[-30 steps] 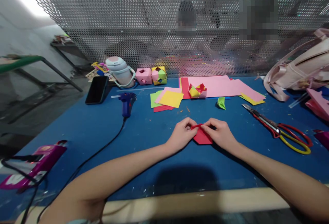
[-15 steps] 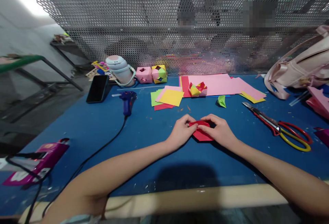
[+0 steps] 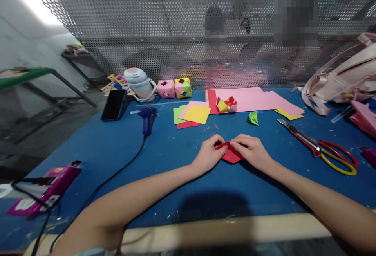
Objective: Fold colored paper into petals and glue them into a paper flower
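Note:
A folded piece of red paper point(image 3: 230, 155) lies on the blue table point(image 3: 176, 177) in the middle. My left hand point(image 3: 209, 155) pinches its left upper edge with curled fingers. My right hand point(image 3: 252, 152) presses and pinches its right upper edge. The two hands nearly touch above the paper. Part of the paper is hidden under my fingers.
Red-and-yellow scissors point(image 3: 326, 151) and a utility knife lie right. Coloured paper squares point(image 3: 194, 114), pink sheets point(image 3: 252, 99), a folded paper flower point(image 3: 225, 104), paper cubes point(image 3: 174, 87), a blue glue gun point(image 3: 147, 118), a phone point(image 3: 114, 104), a bottle point(image 3: 138, 83), a pink bag point(image 3: 346, 78).
Both hands stayed on the red paper and worked its top fold; the fold rose slightly half a second ago and lies flatter now. The view shifted a little.

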A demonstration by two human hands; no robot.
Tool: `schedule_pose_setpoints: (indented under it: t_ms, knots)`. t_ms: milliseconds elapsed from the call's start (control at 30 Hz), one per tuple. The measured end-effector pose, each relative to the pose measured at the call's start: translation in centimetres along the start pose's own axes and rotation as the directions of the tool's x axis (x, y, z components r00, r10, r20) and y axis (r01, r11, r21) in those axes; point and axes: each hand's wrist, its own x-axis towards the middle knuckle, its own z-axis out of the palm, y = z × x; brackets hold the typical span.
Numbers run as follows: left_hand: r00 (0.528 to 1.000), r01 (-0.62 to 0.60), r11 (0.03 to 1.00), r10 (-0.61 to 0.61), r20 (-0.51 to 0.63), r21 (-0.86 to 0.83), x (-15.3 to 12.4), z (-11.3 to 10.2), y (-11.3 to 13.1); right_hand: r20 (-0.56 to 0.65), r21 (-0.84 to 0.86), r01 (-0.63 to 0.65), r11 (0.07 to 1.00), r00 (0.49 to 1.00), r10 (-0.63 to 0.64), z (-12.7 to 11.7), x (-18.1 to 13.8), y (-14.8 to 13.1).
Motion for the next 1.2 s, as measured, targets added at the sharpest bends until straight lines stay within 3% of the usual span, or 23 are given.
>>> schedule_pose_setpoints:
  t_ms: [133, 300, 600, 1200]
  knots:
    - [0.996, 0.061, 0.994, -0.066, -0.067, -0.086, 0.3, 0.1, -0.3, -0.042, 0.026, -0.062, 0.998, 0.997, 0.063, 0.0, 0.0, -0.2]
    - [0.976, 0.107, 0.939, -0.163, -0.147, -0.327, 0.9, 0.2, -0.7, -0.051, 0.05, -0.181, 0.982, 0.982, 0.184, 1.0, -0.4, 0.3]
    - [0.973, 0.225, 0.904, -0.229, 0.032, -0.364, 0.5, 0.6, -0.4, -0.18, -0.029, -0.064, 0.998, 0.982, 0.058, 1.5, -0.5, 0.2]
    - [0.975, 0.223, 0.881, -0.191, 0.116, -0.418, 0.2, 0.5, 0.6, -0.111, -0.06, 0.169, 0.984, 0.978, -0.175, 1.6, -0.7, 0.2]
